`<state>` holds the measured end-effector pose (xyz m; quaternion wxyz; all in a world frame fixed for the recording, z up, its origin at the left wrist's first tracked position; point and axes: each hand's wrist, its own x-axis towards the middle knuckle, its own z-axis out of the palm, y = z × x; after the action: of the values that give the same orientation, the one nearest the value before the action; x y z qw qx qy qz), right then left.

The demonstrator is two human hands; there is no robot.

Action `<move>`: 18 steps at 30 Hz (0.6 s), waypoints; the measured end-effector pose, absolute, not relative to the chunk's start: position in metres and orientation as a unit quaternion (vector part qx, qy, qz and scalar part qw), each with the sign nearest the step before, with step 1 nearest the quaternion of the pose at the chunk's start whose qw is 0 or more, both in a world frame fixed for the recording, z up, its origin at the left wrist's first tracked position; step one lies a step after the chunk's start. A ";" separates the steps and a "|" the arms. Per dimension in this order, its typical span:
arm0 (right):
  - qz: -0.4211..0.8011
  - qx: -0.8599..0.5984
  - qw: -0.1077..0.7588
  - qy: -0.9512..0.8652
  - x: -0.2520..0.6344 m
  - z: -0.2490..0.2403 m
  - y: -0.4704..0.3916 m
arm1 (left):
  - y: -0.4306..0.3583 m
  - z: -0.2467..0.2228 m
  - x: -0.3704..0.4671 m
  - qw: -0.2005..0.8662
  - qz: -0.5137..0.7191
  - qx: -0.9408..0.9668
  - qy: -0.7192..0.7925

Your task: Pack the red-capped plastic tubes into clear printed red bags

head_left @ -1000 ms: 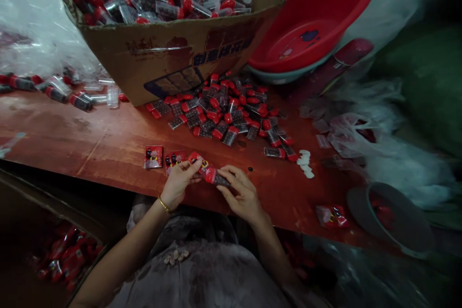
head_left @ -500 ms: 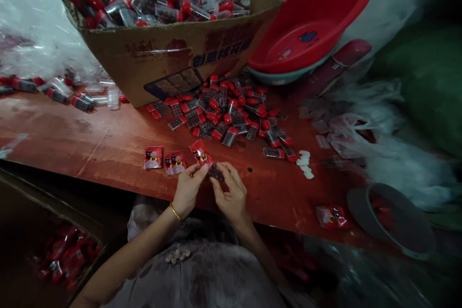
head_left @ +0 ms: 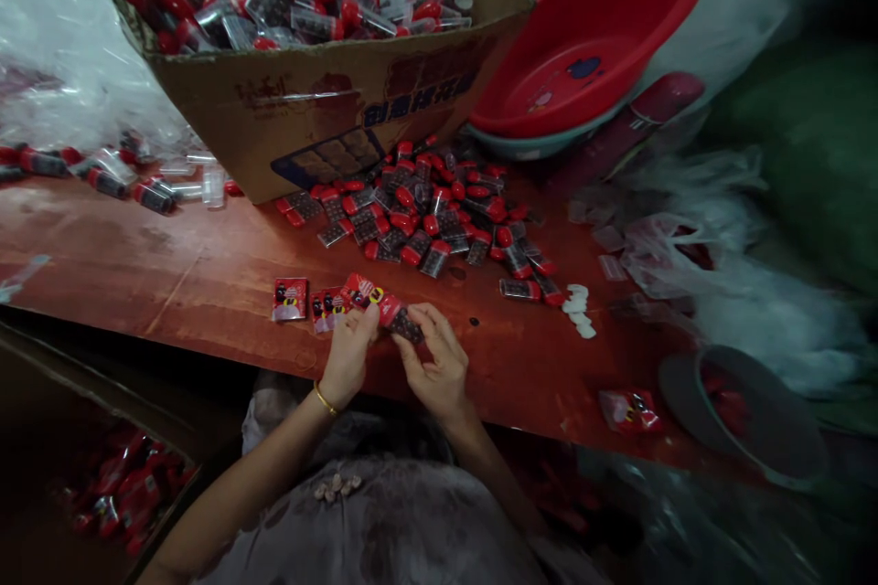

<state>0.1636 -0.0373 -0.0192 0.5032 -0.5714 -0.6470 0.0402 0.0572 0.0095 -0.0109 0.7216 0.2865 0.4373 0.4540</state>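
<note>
Over the table's near edge, my left hand (head_left: 351, 349) pinches a red printed packet (head_left: 370, 294). The fingers of my right hand (head_left: 439, 361) close on a dark, dotted container (head_left: 404, 324) whose upper left end meets the packet; whether it is inside the packet I cannot tell. Two more red packets lie left of my hands: one flat by itself (head_left: 290, 300), the other (head_left: 325, 307) partly covered by the held packet. Farther back is a pile of small dark containers with red caps (head_left: 439, 210).
A cardboard box (head_left: 308, 101) full of red-capped containers stands at the back. Right of it lean a red basin (head_left: 590, 37) and a dark red bottle (head_left: 658, 101). White pieces (head_left: 580, 311), plastic bags (head_left: 741, 292) and a grey bowl (head_left: 761, 420) lie at the right.
My left hand has shifted slightly left with the red packet, which now overlaps the flat packet beside it. More of the dark container's side shows. My right hand has barely moved.
</note>
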 end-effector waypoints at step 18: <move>0.217 -0.584 0.580 -0.525 0.136 -0.022 -0.034 | 0.013 0.003 0.053 0.741 0.480 0.290 0.370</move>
<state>0.1355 -0.0337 -0.0217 0.5800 -0.5837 -0.5254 0.2166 0.0533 0.0130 0.0029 0.7411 0.2896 0.3699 0.4797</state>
